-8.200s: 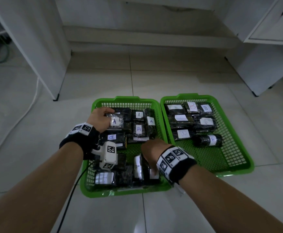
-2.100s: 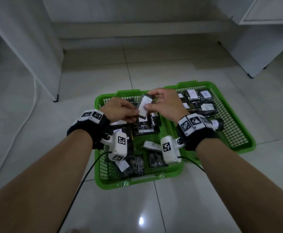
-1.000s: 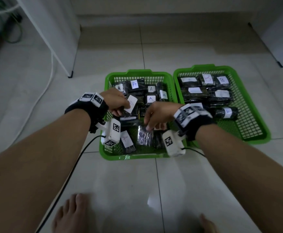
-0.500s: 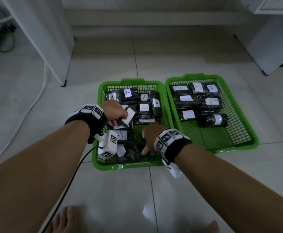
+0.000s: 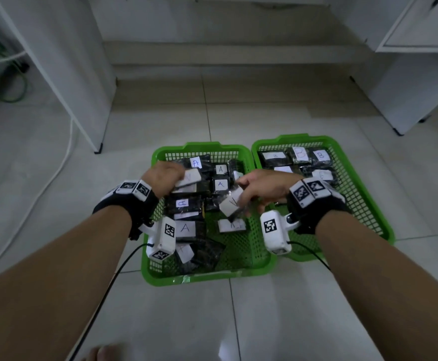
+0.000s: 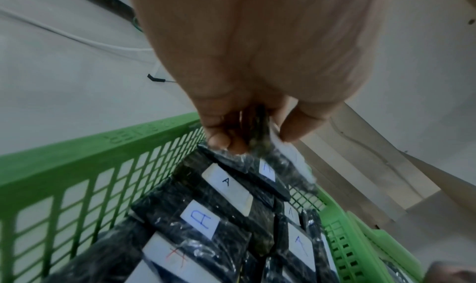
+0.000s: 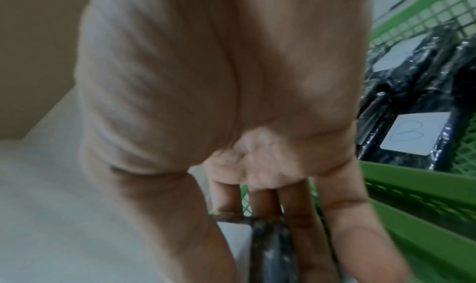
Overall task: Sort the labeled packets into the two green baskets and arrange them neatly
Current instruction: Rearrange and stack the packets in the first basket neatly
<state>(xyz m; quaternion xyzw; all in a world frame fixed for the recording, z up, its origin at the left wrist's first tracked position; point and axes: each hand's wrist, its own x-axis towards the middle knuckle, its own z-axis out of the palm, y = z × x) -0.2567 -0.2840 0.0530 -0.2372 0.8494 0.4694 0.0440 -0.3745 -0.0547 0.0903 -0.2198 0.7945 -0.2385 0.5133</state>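
Note:
Two green baskets sit side by side on the tiled floor. The left basket point(image 5: 207, 278) holds several black packets labelled A point(image 5: 220, 184), lying unevenly. In the right basket point(image 5: 384, 225) the packets labelled B point(image 5: 320, 155) lie in rows at the far end. My left hand point(image 5: 180, 175) pinches a black packet with a white label point(image 5: 190, 178) over the far left of the left basket; its fingers point(image 6: 219, 138) grip the packet's edge point(image 6: 260, 141). My right hand point(image 5: 244, 201) holds another labelled packet point(image 5: 229, 205) above the middle of that basket, seen edge-on as a dark packet point(image 7: 268, 252).
A white cabinet panel point(image 5: 82, 100) stands at the left with a white cable point(image 5: 56, 173) on the floor beside it. Another white cabinet point(image 5: 408, 100) is at the right. A low step point(image 5: 225, 53) runs along the back. A bare foot point(image 5: 103, 354) shows near the bottom edge.
My right hand has risen from the near part of the left basket with a labelled packet in it. My left hand has carried its packet toward the basket's far left.

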